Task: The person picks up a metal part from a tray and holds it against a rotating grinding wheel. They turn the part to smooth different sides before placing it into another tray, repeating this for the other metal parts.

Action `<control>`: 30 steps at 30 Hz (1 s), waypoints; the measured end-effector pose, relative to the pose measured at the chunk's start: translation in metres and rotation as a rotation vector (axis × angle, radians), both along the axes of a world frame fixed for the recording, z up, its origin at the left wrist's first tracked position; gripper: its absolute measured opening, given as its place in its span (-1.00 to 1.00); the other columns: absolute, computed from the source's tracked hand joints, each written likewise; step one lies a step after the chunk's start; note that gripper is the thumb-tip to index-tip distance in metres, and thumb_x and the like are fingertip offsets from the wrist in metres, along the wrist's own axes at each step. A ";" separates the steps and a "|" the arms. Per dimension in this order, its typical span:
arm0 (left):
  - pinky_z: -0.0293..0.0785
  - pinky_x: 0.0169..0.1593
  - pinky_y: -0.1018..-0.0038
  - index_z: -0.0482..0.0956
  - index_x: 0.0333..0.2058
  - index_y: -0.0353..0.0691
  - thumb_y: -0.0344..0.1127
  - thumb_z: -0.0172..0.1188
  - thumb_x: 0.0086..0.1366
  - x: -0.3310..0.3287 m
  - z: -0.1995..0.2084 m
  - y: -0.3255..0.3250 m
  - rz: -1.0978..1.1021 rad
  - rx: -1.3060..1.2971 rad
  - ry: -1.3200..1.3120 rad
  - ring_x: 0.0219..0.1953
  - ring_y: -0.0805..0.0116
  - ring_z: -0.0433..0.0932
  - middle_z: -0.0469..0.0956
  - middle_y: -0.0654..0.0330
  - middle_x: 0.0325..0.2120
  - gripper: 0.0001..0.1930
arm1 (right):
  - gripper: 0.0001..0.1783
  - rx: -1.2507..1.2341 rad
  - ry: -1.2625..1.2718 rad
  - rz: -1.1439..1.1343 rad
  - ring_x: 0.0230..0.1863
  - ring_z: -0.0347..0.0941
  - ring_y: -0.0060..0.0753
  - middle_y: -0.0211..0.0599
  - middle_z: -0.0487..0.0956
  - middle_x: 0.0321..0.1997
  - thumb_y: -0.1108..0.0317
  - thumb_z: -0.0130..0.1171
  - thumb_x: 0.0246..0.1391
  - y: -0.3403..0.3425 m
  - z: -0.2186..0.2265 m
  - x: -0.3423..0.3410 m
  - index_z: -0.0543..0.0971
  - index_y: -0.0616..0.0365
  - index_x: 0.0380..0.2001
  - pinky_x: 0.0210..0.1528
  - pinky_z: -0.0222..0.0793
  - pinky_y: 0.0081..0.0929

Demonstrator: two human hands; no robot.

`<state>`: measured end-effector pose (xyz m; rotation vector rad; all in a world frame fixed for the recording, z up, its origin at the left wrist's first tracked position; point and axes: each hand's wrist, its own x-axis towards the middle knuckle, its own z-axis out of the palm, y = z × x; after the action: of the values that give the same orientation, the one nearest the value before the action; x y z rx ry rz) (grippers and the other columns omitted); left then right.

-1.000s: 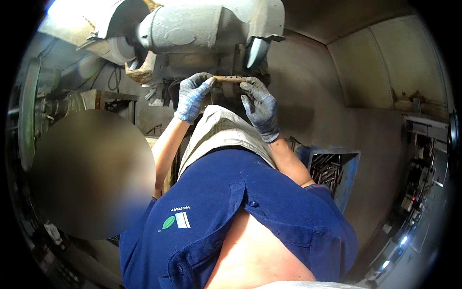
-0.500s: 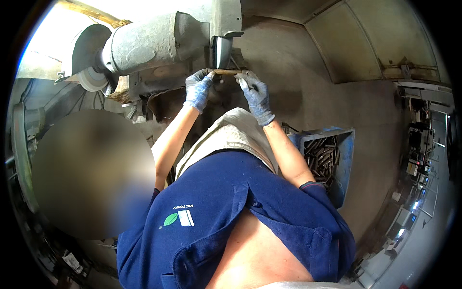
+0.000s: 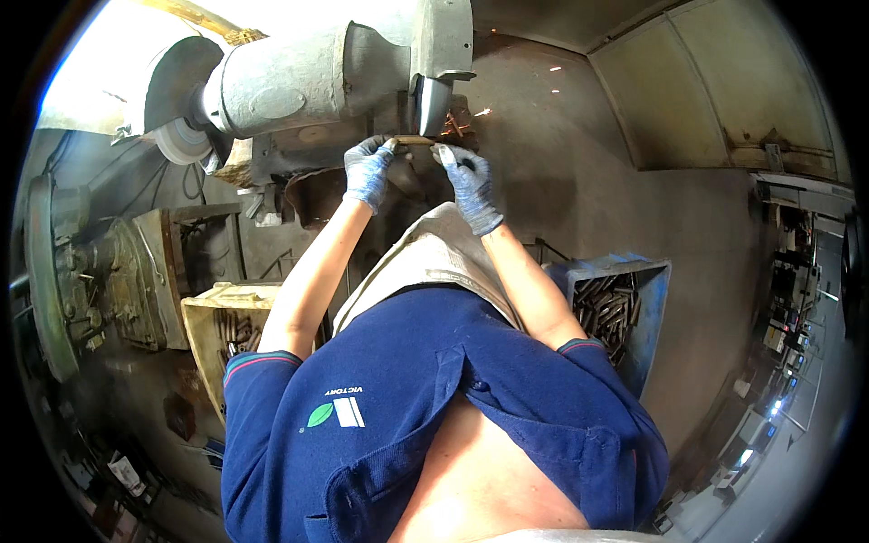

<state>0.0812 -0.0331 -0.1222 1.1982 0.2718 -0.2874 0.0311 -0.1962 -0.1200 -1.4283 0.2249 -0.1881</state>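
Observation:
A slim, brownish metal rod spans the gap between my two hands, lying crosswise just under the wheel of a bench grinder. My left hand, in a blue-grey glove, pinches the rod's left end. Its right end is gripped by my right hand, gloved the same way, thumb and fingers closed on it. The rod appears to touch the wheel's lower edge, and orange sparks fly off to the right of it.
A blue bin holding many metal rods stands at my right. To my left is a yellowish crate with more rods inside. A second, white grinding wheel sits at the grinder's left end. Green machinery stands far left.
Sparks now come from the wheel. My right hand has shifted slightly left with the rod still held. The blurred round patch at left is gone, showing the crate and machinery.

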 end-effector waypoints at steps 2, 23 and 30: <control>0.52 -0.40 0.53 0.52 -0.33 -0.36 -0.48 0.09 0.25 0.003 0.000 0.010 0.015 0.033 0.000 -0.49 0.42 0.56 0.59 0.11 -0.48 -0.92 | -0.81 0.073 -0.002 0.021 -0.33 0.44 -0.68 -0.44 0.62 -0.36 0.36 0.22 0.05 0.010 0.001 0.003 0.62 0.25 -0.30 -0.22 0.36 -0.63; 0.49 -0.42 0.56 0.55 -0.34 -0.37 -0.45 0.11 0.25 0.015 -0.017 -0.003 -0.015 0.150 0.024 -0.49 0.44 0.55 0.59 0.17 -0.48 -0.89 | -0.75 0.162 0.089 -0.071 -0.49 0.28 -0.75 -0.62 0.49 -0.57 0.25 0.24 0.05 0.001 -0.015 0.010 0.60 0.15 -0.61 -0.36 0.25 -0.64; 0.48 -0.42 0.55 0.54 -0.29 -0.32 -0.42 0.14 0.24 0.022 -0.029 0.023 0.027 0.095 0.009 -0.46 0.42 0.57 0.58 0.19 -0.49 -0.88 | -0.76 0.312 0.051 0.020 -0.32 0.47 -0.65 -0.44 0.61 -0.36 0.25 0.23 0.06 0.024 0.000 0.011 0.64 0.24 -0.34 -0.19 0.39 -0.63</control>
<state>0.1028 -0.0104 -0.1512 1.2862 0.3117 -0.2583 0.0420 -0.1724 -0.1197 -1.1261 0.2690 -0.0948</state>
